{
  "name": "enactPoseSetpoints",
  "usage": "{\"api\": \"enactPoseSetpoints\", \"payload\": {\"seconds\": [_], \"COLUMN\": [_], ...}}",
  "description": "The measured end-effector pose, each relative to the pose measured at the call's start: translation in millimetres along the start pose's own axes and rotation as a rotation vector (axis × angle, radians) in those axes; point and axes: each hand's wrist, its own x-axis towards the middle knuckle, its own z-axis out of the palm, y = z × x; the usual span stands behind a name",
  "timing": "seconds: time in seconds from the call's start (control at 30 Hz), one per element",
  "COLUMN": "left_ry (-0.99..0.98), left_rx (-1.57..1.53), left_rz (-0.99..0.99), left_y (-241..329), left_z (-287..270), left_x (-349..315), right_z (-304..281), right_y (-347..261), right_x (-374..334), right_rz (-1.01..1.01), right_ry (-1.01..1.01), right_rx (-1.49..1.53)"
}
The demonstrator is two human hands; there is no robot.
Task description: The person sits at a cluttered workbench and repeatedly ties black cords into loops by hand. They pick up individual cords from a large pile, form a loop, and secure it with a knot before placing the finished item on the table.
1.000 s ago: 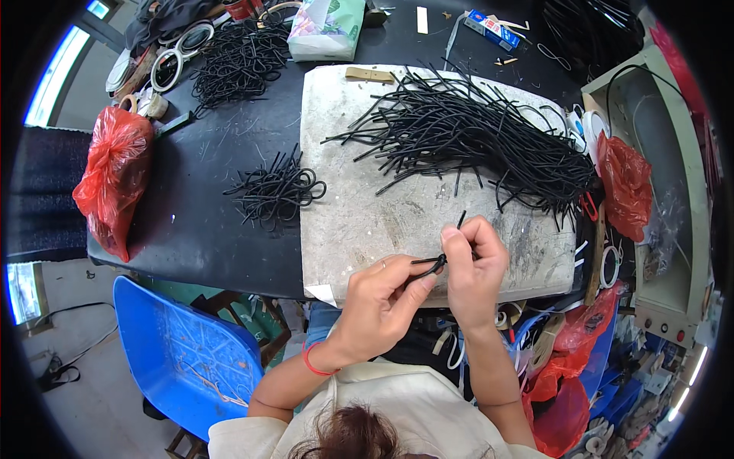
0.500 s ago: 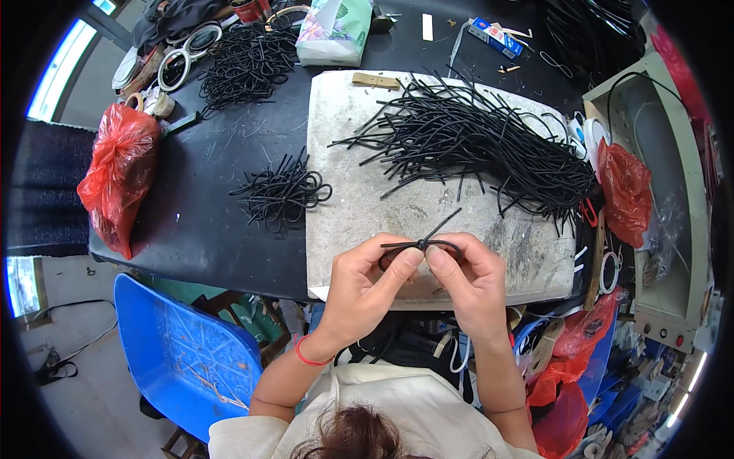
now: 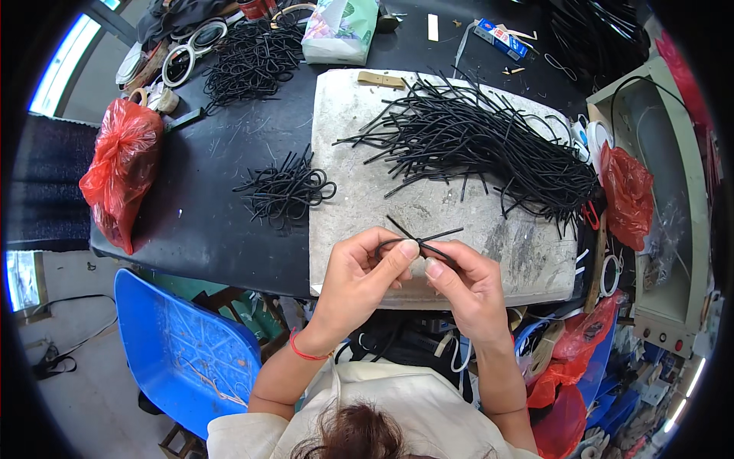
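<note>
Between both hands is a thin black cord [image 3: 442,234], looped and crossed at a small knot, its two loose ends sticking up and out. My left hand [image 3: 372,268] pinches it beside the knot with thumb and forefinger. On the other side, the thumb and fingers of my right hand [image 3: 465,279] are closed on the loop. Both hands are above the near edge of a worn whitish board [image 3: 359,206]. A big bundle of straight black cords [image 3: 482,145] lies across the board's far right. Left of the board is a small pile of looped black cords [image 3: 283,187].
A larger heap of looped cords [image 3: 256,61] lies at the back left, near a tissue pack [image 3: 340,30]. Red plastic bags stand left [image 3: 122,172] and right [image 3: 627,195]. A blue bin [image 3: 183,336] is below the table's left edge. A metal cabinet [image 3: 657,206] borders the right.
The cord has turned in my fingers: its loose ends now cross in an X above the knot. My right thumb has shifted slightly away from the left one.
</note>
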Motion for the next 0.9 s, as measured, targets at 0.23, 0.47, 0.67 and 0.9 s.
{"api": "enactPoseSetpoints", "payload": {"seconds": [0.23,0.47,0.67,0.9], "left_ry": [0.024,-0.219,-0.263,-0.287], "left_rx": [-0.222,-0.113,-0.066,-0.068], "left_rz": [0.183,0.008,-0.008,-0.062], "left_y": [2,24,19,21], "left_z": [17,2,4,5], "left_x": [6,7,1,-3], "right_z": [21,-6,6,4], "right_y": [-3,-21,-24,-16], "right_x": [1,7,10,11], "right_rz": [0.021,-0.378,-0.164,0.022], "right_ry": [0.102,0.213,-0.046,-0.027], "right_rx": [0.193,-0.387,0.015,0.240]}}
